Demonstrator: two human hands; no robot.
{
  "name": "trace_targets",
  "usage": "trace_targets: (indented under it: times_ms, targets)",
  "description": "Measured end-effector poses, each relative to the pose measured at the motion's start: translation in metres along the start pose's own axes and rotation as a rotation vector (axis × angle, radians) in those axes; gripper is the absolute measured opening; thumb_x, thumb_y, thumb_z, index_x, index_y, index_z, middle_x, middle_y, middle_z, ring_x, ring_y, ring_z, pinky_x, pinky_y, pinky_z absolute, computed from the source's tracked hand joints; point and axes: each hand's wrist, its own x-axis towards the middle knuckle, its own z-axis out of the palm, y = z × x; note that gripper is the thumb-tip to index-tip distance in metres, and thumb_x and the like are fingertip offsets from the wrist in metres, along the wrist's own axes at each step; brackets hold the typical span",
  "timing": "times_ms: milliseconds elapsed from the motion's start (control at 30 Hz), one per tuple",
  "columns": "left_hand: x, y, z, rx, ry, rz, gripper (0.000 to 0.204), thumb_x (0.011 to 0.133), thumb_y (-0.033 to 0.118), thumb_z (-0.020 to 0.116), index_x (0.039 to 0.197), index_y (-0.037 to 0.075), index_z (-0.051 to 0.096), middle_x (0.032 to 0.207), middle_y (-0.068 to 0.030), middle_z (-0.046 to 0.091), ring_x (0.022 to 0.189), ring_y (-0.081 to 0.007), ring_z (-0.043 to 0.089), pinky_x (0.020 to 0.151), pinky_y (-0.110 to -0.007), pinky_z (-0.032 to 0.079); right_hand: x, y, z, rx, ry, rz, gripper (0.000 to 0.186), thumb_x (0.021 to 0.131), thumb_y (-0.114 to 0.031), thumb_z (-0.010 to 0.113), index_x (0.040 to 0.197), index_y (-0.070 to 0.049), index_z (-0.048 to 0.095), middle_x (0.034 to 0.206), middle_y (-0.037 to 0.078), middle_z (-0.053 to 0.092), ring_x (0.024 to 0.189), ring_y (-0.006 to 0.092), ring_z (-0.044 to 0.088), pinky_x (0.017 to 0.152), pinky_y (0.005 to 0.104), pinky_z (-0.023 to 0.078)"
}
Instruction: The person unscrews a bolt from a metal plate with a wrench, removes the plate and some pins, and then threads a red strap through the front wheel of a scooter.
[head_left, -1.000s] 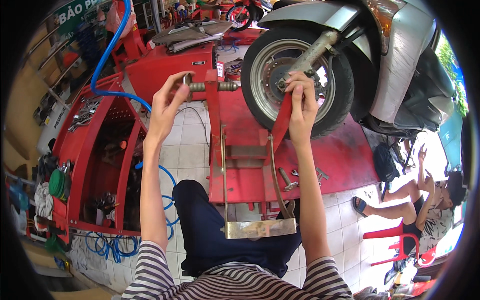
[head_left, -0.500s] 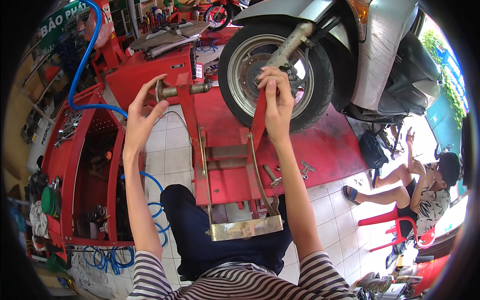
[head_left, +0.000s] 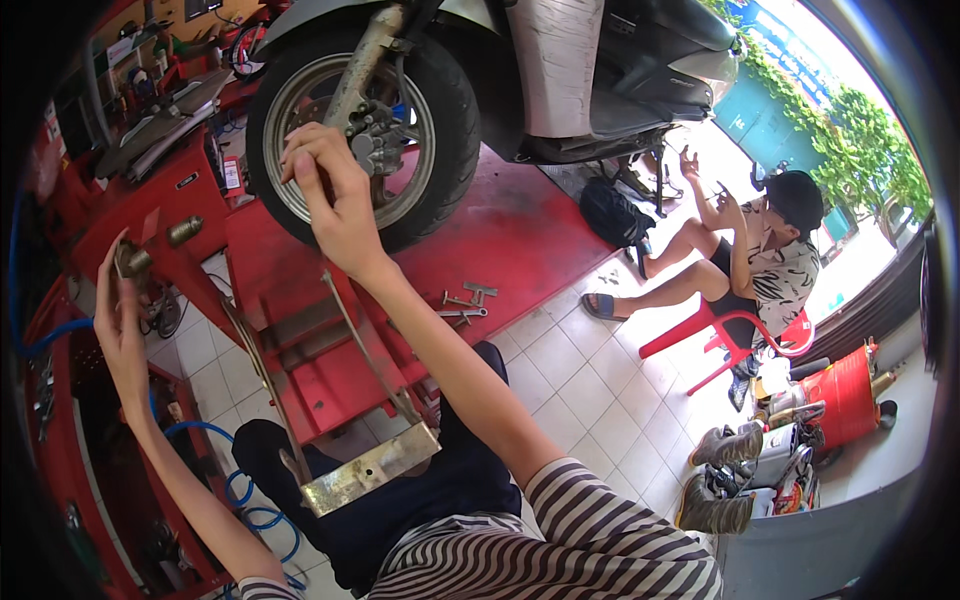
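On the left, my left hand (head_left: pixel 120 325) has its fingers around the disc-shaped end of a thick threaded clamp screw (head_left: pixel 185 230), which passes through the red upright of a wheel clamp (head_left: pixel 195 275). My right hand (head_left: pixel 338 205) is raised before the scooter's front wheel (head_left: pixel 452 140), fingers curled. What it grips, if anything, is hidden behind the hand. Below, two long metal bars run toward me from the clamp to a worn metal crosspiece (head_left: pixel 370 468) above my knees. The wheel rests on a red platform (head_left: pixel 520 225).
An open-end wrench (head_left: pixel 462 313) and small metal parts lie on the platform. To the right a person (head_left: pixel 770 235) sits on a red plastic chair (head_left: pixel 705 335). Shoes (head_left: pixel 715 500) and a red drum (head_left: pixel 840 400) stand beyond. A blue hose (head_left: pixel 260 515) coils on the tiled floor at left.
My view has swung to the right and tilted, so the clamp and wheel appear further left. My left hand stays at the screw, my right hand in front of the wheel.
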Motion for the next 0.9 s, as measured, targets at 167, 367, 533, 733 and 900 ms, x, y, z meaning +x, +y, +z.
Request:
trace_targets:
  times_ms: [167,367,533,733,900]
  targets:
    - [-0.009,0.027,0.017,-0.133,-0.047,-0.02,0.053,0.108,0.04,0.044,0.148,0.006,0.046,0.132,-0.0057,0.057,0.106,-0.0116,0.056,0.09,-0.027,0.044,-0.002,0.0,-0.003,-0.016,0.013,0.022,0.02,0.103,-0.01,0.052,0.088,0.0,0.058,0.099,0.01,0.06,0.101,0.0225,0.058,0.087,0.0325,0.045]
    - [-0.002,0.013,-0.001,0.039,-0.029,-0.011,0.049,0.107,0.035,0.05,0.147,0.008,0.048,0.139,-0.009,0.058,0.12,-0.0143,0.055,0.094,-0.027,0.046,-0.001,-0.001,0.005,0.02,0.027,0.024,0.02,0.103,-0.011,0.053,0.088,0.001,0.059,0.096,0.009,0.061,0.105,0.0237,0.057,0.092,0.0343,0.044]
    - [-0.002,0.026,0.009,-0.125,0.009,0.05,0.049,0.104,0.037,0.053,0.145,0.011,0.051,0.135,-0.0073,0.06,0.109,-0.0118,0.059,0.083,-0.024,0.048,-0.001,0.0,0.003,0.0,0.002,0.007,0.021,0.103,-0.011,0.052,0.088,0.001,0.059,0.095,0.01,0.061,0.105,0.0245,0.057,0.096,0.0362,0.043]
    - [-0.006,0.04,0.026,-0.023,0.093,0.184,0.048,0.105,0.036,0.053,0.143,0.008,0.054,0.109,-0.0042,0.063,0.086,-0.0092,0.057,0.067,-0.024,0.043,0.001,-0.004,0.001,-0.001,-0.038,0.035,0.021,0.104,-0.01,0.05,0.088,0.0,0.057,0.099,0.01,0.06,0.108,0.0243,0.056,0.098,0.0355,0.041]
    - [-0.002,0.023,0.008,-0.226,0.005,-0.178,0.052,0.106,0.043,0.05,0.144,0.007,0.052,0.08,-0.0002,0.053,0.067,-0.0061,0.046,0.06,-0.024,0.036,0.001,-0.003,0.0,0.02,-0.04,0.039,0.02,0.104,-0.01,0.05,0.088,0.0,0.057,0.099,0.01,0.059,0.108,0.0238,0.055,0.098,0.0349,0.041]
